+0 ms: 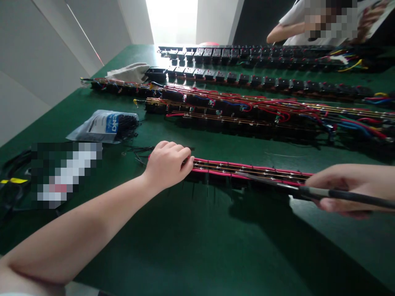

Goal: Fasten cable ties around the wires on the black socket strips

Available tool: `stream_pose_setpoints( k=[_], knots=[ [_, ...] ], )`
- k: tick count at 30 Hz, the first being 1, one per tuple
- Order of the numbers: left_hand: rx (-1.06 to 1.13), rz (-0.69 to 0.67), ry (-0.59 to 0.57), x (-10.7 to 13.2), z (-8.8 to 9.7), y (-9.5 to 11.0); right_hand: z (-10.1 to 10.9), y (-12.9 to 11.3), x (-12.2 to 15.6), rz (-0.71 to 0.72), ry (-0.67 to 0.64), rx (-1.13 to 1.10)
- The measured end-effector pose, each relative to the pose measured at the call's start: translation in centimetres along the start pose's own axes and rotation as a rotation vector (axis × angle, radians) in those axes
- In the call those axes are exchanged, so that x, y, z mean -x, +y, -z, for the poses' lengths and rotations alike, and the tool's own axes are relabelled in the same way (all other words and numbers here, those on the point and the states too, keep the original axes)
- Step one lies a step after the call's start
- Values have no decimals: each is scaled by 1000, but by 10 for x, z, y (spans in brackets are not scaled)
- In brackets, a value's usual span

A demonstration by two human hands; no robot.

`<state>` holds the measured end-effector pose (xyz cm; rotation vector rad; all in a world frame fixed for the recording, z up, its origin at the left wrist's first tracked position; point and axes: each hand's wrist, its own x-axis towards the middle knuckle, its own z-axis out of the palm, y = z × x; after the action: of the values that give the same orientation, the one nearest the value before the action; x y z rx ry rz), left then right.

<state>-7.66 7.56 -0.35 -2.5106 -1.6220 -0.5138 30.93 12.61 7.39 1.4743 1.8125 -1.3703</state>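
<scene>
My left hand [168, 164] is closed around the left end of a long, narrow black wired strip [222, 167]. Red wires run along both of its edges, with brass-coloured rods between them. Black cable ties bind it, and their thin tails stick out below. My right hand [345, 189] grips a slim tool with a black handle [348, 195] and a long, tapering metal front [271, 181]. Its tip lies over the strip's near edge; I cannot tell whether it touches, or the tool's exact kind. Loose black cable ties [140, 153] lie just beyond my left hand.
A plastic bag of black cable ties [105, 125] lies at left, near dark coiled cables [15, 176]. Several wired black assemblies [234, 102] extend across the green table [173, 246]. A white cloth [128, 72] rests behind them. Another person [290, 28] is at the far right.
</scene>
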Motion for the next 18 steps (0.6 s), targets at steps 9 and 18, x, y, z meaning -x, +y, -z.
stream_pose_setpoints(
  k=[9, 18],
  knots=[
    [25, -14, -18, -1, -1, -1, -1, -4, -11, -78, -54, -65],
    [59, -19, -2, 0, 1, -3, -5, -16, -17, -8, -62, -113]
  ],
)
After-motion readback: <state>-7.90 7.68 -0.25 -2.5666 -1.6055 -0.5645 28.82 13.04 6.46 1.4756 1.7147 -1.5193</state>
